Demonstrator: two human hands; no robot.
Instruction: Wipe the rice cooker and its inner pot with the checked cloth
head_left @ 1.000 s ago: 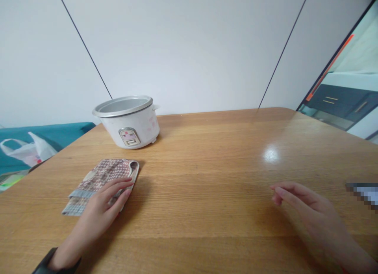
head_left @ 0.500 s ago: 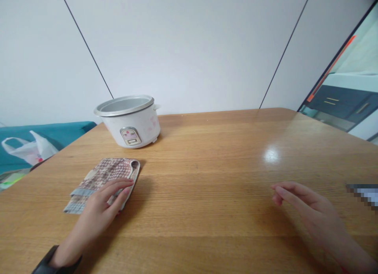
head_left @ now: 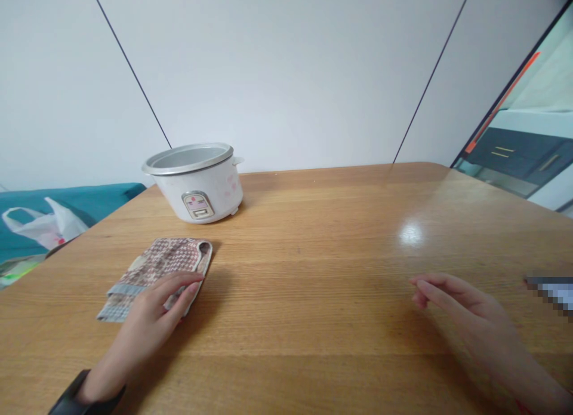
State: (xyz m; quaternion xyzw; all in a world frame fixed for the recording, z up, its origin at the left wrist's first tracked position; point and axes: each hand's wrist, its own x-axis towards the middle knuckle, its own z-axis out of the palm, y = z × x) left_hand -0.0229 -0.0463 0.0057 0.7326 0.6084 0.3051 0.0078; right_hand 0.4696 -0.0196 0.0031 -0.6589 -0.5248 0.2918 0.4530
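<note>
A folded cloth [head_left: 165, 261] with a brown-and-cream pattern and a grey-blue border lies on the left of the wooden table [head_left: 304, 319]. Over its near right edge is my left hand [head_left: 163, 304], thumb and fingers apart, with nothing visible in it. Whether the fingertips touch the cloth I cannot tell. Across the table, my right hand [head_left: 465, 316] has its fingers curled and the thumb close against the index finger. It holds nothing visible. Behind the cloth stands a white rice cooker [head_left: 210, 191] without a lid, its front switch panel facing me.
Blurred-out pixels cover a dark-edged flat object [head_left: 555, 292] at the right table edge. Beyond the left edge, a white plastic bag [head_left: 49, 224] rests by a teal seat [head_left: 107, 194]. A pale panelled wall [head_left: 286, 74] rises behind the table.
</note>
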